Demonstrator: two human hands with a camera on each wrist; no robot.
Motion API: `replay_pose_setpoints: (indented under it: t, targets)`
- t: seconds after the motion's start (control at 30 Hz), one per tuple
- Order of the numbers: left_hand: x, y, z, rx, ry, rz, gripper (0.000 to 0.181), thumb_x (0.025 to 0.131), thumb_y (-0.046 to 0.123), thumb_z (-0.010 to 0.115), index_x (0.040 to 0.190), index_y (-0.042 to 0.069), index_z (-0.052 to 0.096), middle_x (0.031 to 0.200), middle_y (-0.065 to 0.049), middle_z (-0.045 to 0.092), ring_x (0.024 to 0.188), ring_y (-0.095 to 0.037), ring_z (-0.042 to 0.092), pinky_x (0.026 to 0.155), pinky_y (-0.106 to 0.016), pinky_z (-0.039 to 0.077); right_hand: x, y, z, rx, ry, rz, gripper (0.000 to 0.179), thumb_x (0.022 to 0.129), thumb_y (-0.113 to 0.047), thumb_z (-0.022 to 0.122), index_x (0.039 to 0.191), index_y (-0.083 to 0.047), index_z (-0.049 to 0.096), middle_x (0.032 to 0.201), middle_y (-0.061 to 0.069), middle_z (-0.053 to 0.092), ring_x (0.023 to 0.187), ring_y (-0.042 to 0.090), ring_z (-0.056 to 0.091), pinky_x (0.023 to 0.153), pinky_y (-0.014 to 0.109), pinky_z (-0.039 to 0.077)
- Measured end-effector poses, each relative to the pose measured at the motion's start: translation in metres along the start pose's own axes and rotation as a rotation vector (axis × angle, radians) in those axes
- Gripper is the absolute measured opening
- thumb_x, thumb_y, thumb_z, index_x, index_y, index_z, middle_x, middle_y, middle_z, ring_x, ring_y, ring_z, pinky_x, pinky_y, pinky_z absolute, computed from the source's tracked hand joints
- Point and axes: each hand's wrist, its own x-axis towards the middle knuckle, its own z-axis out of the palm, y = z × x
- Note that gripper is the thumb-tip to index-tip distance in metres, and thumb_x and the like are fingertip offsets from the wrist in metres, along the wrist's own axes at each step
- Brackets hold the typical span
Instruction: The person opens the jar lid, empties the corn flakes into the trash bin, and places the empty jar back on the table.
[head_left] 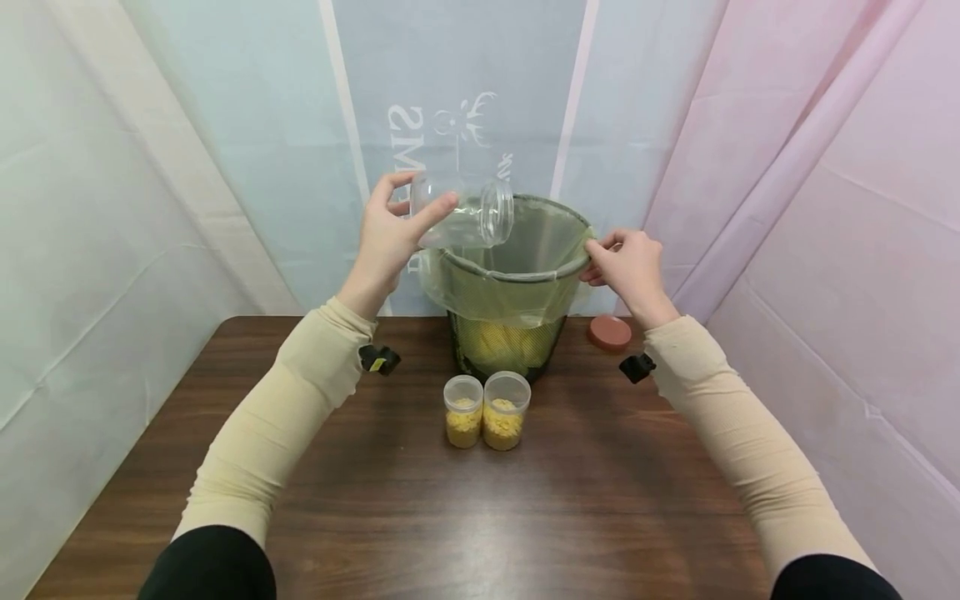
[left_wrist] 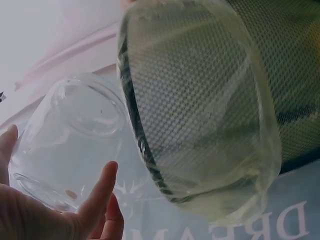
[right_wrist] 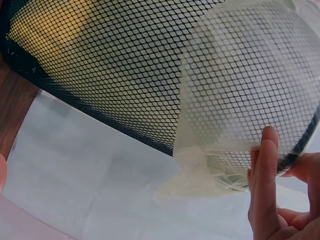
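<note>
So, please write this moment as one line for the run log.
left hand: holds clear jar sideways | right hand: grips liner on mesh bin | table: two part-filled cups, reddish lid

1. Bin on table, near far edge; cloth backdrop behind.
2. Liner inside bin, folded over rim.
3. Left tub, right tub: side by side before bin.
4. Lid on table, right of bin.
5. Jar in left hand, by bin's left rim; right hand at right rim.

Looks forward and down from the head, farther off; peers close from each wrist, rolled sideways (showing the upright bin tipped), with its rim shared by all three.
</note>
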Motion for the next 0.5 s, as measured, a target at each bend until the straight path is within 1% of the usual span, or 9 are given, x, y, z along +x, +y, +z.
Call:
replay_pose_setpoints:
  t: [0.07,0.1,0.23,0.33,0.4,0.5]
  targets:
    - [-0.002,-0.002,0.000,-0.073,-0.006,-0.006,0.063,0.074,0.032,0.081,0.128,0.021,0.050,0.127,-0.013,0.043,0.110,-0.023,0.051,0.077,-0.040,0.057,0.000,-0.001,-0.002,-0.007,-0.006,0.003,0.031,0.091,-0.034,0.056,0.090,-0.005,0.063,0.059,0.002,0.069,0.051,0.012,0.067,0.055,0.024,0.056]
    - [-0.004,-0.003,-0.001,-0.095,-0.004,-0.007,0.063,0.074,0.031,0.081,0.128,0.021,0.049,0.126,-0.014,0.043,0.109,-0.023,0.052,0.077,-0.040,0.057,0.000,-0.001,-0.002,-0.008,-0.008,0.002,0.033,0.092,-0.036,0.056,0.090,-0.004,0.063,0.058,0.002,0.069,0.051,0.012,0.067,0.054,0.024,0.056]
    - [-0.008,-0.005,-0.002,-0.147,0.029,-0.003,0.065,0.075,0.029,0.080,0.129,0.018,0.046,0.121,-0.016,0.044,0.099,-0.024,0.056,0.074,-0.039,0.057,0.001,-0.001,-0.004,-0.033,-0.013,-0.003,0.041,0.093,-0.043,0.054,0.091,-0.004,0.064,0.057,0.002,0.068,0.050,0.012,0.067,0.054,0.022,0.055]
    - [-0.011,-0.005,-0.003,-0.167,0.060,-0.004,0.066,0.075,0.027,0.080,0.129,0.016,0.045,0.115,-0.015,0.048,0.091,-0.023,0.059,0.070,-0.037,0.057,0.001,-0.002,-0.005,-0.052,-0.013,-0.008,0.044,0.093,-0.047,0.052,0.091,-0.005,0.065,0.058,0.002,0.068,0.051,0.012,0.067,0.055,0.021,0.055]
    - [-0.012,-0.005,-0.003,-0.188,0.074,-0.010,0.064,0.075,0.027,0.081,0.128,0.016,0.045,0.111,-0.015,0.051,0.087,-0.024,0.062,0.068,-0.037,0.057,0.001,-0.002,-0.005,-0.059,-0.011,-0.012,0.044,0.093,-0.047,0.051,0.090,-0.005,0.065,0.058,0.003,0.069,0.051,0.012,0.067,0.055,0.020,0.055]
    - [-0.014,-0.005,-0.004,-0.234,0.088,-0.016,0.061,0.076,0.026,0.080,0.125,0.016,0.046,0.104,-0.014,0.056,0.084,-0.025,0.064,0.066,-0.035,0.058,0.000,-0.003,-0.006,-0.078,-0.001,-0.024,0.045,0.094,-0.046,0.050,0.090,-0.004,0.065,0.059,0.004,0.069,0.050,0.011,0.066,0.055,0.020,0.054]
